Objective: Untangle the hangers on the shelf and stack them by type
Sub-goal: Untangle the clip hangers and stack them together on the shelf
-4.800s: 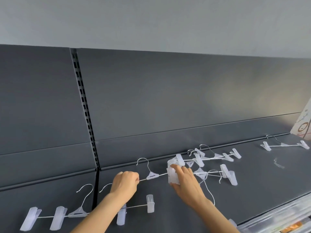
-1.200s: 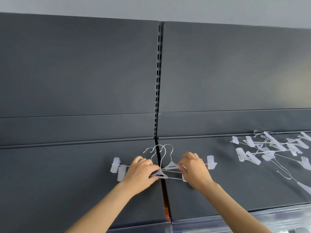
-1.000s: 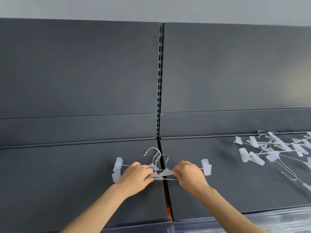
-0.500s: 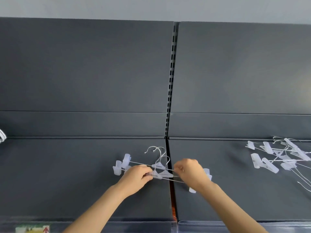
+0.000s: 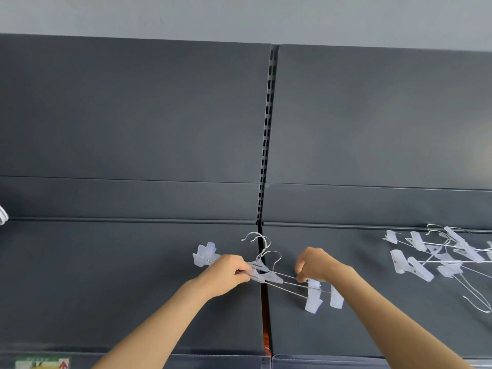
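Note:
A small stack of clip hangers (image 5: 266, 275) with metal hooks and translucent white clips lies across the seam of the dark grey shelf (image 5: 106, 275). My left hand (image 5: 226, 272) grips the stack's bars just left of the hook bases. My right hand (image 5: 316, 267) pinches the bars on the right, just above the right-end clips (image 5: 314, 299). The left-end clips (image 5: 203, 254) stick out beyond my left hand. A tangled pile of more clip hangers (image 5: 442, 251) lies at the right of the shelf.
The shelf's back panel (image 5: 159, 129) rises behind, split by a slotted upright (image 5: 267, 129). A white object (image 5: 2, 214) shows at the far left edge. A label strip (image 5: 42, 363) runs along the shelf's front edge.
Both hands brought a hanger from the right pile to the stack at the seam. In the last half second the right ends of the bars swung down and fanned apart.

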Demonstrator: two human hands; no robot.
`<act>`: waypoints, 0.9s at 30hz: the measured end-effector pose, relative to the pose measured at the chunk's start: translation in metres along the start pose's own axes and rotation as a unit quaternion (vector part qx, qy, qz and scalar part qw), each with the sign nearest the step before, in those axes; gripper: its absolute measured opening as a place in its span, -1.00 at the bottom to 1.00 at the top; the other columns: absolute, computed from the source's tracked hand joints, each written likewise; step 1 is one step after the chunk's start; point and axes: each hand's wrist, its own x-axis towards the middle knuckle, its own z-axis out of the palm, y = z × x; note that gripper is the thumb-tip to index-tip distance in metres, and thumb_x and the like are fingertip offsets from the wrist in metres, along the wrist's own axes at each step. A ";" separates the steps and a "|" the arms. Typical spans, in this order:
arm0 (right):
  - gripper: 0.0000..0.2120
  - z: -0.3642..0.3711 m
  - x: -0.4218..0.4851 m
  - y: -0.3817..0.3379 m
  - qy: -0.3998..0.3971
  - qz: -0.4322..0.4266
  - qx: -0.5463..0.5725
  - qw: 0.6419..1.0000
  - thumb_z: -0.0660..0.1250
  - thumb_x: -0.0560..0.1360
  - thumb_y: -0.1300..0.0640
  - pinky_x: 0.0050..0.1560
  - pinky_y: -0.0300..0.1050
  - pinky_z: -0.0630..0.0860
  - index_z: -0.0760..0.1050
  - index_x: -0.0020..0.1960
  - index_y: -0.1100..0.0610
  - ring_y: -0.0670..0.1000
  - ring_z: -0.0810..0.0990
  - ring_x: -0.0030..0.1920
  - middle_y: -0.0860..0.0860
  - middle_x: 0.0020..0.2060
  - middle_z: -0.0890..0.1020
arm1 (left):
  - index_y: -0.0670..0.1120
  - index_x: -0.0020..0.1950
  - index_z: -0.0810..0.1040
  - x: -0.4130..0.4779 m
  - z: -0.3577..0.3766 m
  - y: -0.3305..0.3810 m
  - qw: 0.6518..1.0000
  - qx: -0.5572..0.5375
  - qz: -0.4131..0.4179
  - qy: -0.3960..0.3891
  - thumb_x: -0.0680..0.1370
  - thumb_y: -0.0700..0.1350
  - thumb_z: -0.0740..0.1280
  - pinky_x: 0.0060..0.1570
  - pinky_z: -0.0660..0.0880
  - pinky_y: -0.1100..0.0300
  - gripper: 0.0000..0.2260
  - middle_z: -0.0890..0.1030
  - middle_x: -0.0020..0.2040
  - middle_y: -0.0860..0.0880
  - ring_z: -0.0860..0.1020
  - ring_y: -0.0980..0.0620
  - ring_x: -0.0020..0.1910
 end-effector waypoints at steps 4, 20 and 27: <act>-0.68 0.003 0.000 -0.003 -0.012 0.003 0.002 1.000 0.19 0.37 0.32 0.14 0.01 0.52 0.51 0.09 0.38 -0.10 0.20 -0.03 0.26 0.14 0.56 | -0.04 0.09 0.63 0.011 0.008 0.010 1.000 -0.010 0.013 -0.014 0.57 -0.15 0.25 -0.12 0.34 0.27 -0.81 0.44 -0.20 0.08 0.39 0.12 -0.24; -0.80 -0.014 0.001 0.023 0.006 -0.024 0.065 0.998 0.29 0.37 0.29 0.04 -0.15 0.52 0.64 -0.08 0.19 0.08 0.62 0.04 0.09 -0.02 0.68 | 0.18 0.01 0.62 -0.012 -0.021 0.013 1.000 -0.002 -0.006 0.014 0.59 -0.15 0.20 0.08 -0.05 0.50 -0.73 0.45 -0.15 0.07 0.24 0.16 -0.06; -0.82 -0.005 0.005 0.014 -0.036 -0.065 0.055 0.996 0.35 0.39 0.17 0.10 -0.15 0.50 0.64 -0.03 0.11 0.03 0.61 0.04 0.05 -0.01 0.68 | 0.44 -0.30 0.54 -0.031 -0.024 -0.008 1.000 -0.025 -0.016 0.004 0.54 -0.17 0.28 -0.01 0.34 0.38 -0.54 0.55 -0.09 -0.06 0.47 0.03 -0.06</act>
